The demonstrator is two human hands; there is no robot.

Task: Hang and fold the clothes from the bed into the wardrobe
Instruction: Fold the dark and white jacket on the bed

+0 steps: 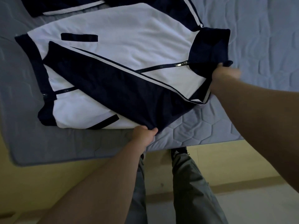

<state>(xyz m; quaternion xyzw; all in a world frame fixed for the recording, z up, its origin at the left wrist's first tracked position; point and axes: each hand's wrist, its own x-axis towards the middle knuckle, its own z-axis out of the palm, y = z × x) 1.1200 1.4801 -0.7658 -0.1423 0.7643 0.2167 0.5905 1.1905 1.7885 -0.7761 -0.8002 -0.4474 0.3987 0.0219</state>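
A grey-blue quilted mattress [210, 123], stitched in a hexagon pattern, fills the upper part of the view; its near edge runs on a slant, rising toward the right; its rounded corner [21, 159] shows at the left; below the edge lies a smooth yellowish-tan floor [56, 183]; at the lower right a paler band [250, 185] crosses it, with greyer ground on its near side; the light is dim and even, the shadows soft.
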